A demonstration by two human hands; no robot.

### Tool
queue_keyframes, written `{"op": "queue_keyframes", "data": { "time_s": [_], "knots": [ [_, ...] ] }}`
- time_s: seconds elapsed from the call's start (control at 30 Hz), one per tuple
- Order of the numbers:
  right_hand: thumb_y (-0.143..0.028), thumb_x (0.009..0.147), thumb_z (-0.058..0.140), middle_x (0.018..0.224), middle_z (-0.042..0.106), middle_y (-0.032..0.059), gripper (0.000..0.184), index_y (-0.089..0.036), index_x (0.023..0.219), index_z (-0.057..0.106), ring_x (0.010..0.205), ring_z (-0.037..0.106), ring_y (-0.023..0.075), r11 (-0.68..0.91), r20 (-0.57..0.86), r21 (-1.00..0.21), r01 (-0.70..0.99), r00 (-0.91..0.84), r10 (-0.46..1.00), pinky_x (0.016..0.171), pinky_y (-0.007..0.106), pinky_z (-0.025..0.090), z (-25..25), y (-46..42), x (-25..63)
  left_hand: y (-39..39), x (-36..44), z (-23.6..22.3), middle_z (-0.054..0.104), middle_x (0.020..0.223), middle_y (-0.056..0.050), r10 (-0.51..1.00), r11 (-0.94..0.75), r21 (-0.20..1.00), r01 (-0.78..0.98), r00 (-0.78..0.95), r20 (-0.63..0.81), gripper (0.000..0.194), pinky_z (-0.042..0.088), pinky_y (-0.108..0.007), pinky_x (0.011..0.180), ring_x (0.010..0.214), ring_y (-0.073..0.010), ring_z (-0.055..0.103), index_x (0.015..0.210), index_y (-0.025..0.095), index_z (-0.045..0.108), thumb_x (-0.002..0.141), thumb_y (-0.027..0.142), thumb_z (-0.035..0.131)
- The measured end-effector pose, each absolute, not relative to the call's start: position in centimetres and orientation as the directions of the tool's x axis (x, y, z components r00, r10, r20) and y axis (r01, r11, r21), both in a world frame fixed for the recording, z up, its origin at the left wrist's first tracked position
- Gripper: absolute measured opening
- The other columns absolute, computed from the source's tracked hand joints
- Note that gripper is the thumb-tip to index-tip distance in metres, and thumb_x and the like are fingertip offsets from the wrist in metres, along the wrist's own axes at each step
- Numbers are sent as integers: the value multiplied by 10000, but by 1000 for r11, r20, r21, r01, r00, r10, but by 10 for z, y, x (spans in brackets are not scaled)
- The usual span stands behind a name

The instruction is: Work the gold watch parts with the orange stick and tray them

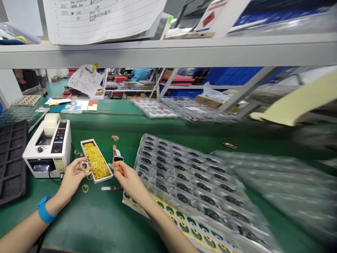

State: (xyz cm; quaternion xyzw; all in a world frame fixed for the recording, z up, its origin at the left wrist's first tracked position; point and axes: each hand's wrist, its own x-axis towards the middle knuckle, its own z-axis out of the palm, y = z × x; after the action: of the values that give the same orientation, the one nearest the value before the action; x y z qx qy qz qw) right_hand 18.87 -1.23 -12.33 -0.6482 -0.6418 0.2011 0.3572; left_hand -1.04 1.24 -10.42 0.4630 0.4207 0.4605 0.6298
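My left hand [73, 175] is closed on a small round metal watch case [84, 166], pinched by its edge with its face turned toward me. In my right hand [129, 177] is a thin tool with an orange handle [118, 168], its tip pointing left toward the watch case; the tip is too small to make out. Between and behind the hands lies a white box [103, 181] filled with yellow rings [96, 160]. A few loose yellow rings [85, 188] are on the green mat beside it. A wristwatch [117, 154] with a brown strap lies just beyond my right hand.
A white tape dispenser [47, 147] stands left, next to a black tray [13, 161]. Clear plastic trays [195, 168] of dark parts cover the right side, over a sheet of yellow ring stickers [196, 232]. A metal strip [112, 188] lies by my right hand. A shelf beam [168, 54] crosses above.
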Motion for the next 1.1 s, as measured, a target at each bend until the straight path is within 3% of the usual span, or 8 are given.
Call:
{"op": "queue_keyframes", "data": {
  "time_s": [0.13, 0.33, 0.53, 0.67, 0.8, 0.9, 1.0, 1.1],
  "knots": [
    [-300, 882, 400, 860, 650, 51, 254, -183, 955, 613, 673, 593, 181, -49, 219, -570, 820, 209, 953, 585, 258, 414, -101, -17, 233, 13, -12, -100, 699, 1024, -83, 967, 178, 964, -198, 217, -133, 463, 524, -358, 904, 997, -234, 661, 1082, 123, 573, 636, 196, 676],
    [-133, 845, 523, 929, 669, 122, 165, -143, 783, 676, 800, 634, 242, -194, 93, -225, 955, 219, 971, 628, 289, 391, -91, 4, 303, 12, -13, -97, 704, 998, -94, 972, 169, 967, -193, 198, -130, 469, 527, -379, 911, 997, -245, 660, 1103, 118, 566, 676, 271, 687],
    [-185, 853, 613, 882, 688, 76, 87, -119, 884, 662, 824, 639, 190, -146, -109, -24, 989, 142, 984, 709, 301, 457, -101, 24, 313, 13, -14, -105, 658, 1123, -99, 997, -68, 980, -188, 8, 71, 443, 477, -403, 980, 1092, -257, 607, 1114, 147, 564, 711, 299, 672],
    [-147, 821, 639, 808, 683, 40, 34, -123, 803, 654, 794, 638, 172, -107, -180, 32, 994, 111, 977, 734, 317, 478, -100, 32, 308, 15, -17, -111, 600, 1224, -124, 976, -216, 966, -143, -32, 214, 423, 446, -435, 1011, 1158, -267, 560, 1153, 155, 548, 779, 343, 610],
    [-3, 737, 589, 761, 683, 124, 151, -110, 644, 642, 768, 658, 248, -109, -101, 5, 994, 109, 989, 675, 317, 451, -94, 32, 300, 15, -17, -109, 583, 1241, -129, 969, -245, 958, -152, -19, 245, 397, 444, -451, 1010, 1179, -270, 544, 1168, 161, 537, 813, 338, 569],
    [-34, 768, 526, 811, 682, 184, 177, -107, 678, 660, 780, 659, 292, -118, 31, -98, 988, 121, 992, 644, 320, 433, -87, 28, 288, 13, -15, -106, 610, 1200, -116, 983, -177, 966, -189, 5, 181, 410, 464, -440, 988, 1141, -268, 569, 1140, 157, 550, 763, 307, 610],
    [-116, 837, 457, 919, 688, 139, 216, -138, 845, 671, 816, 650, 248, -25, 165, -288, 957, 75, 984, 676, 300, 452, -83, 21, 261, 11, -13, -104, 646, 1149, -92, 992, -10, 960, -279, 115, 43, 445, 448, -442, 1009, 1133, -267, 578, 1128, 158, 564, 695, 238, 630],
    [-222, 899, 402, 862, 686, 69, 263, -170, 848, 655, 785, 639, 188, 145, 262, -475, 868, -17, 965, 688, 254, 473, -89, 13, 219, 10, -12, -106, 670, 1105, -72, 960, 170, 920, -353, 270, -74, 479, 435, -453, 1023, 1072, -245, 621, 1159, 164, 564, 681, 180, 594]
  ]
}}
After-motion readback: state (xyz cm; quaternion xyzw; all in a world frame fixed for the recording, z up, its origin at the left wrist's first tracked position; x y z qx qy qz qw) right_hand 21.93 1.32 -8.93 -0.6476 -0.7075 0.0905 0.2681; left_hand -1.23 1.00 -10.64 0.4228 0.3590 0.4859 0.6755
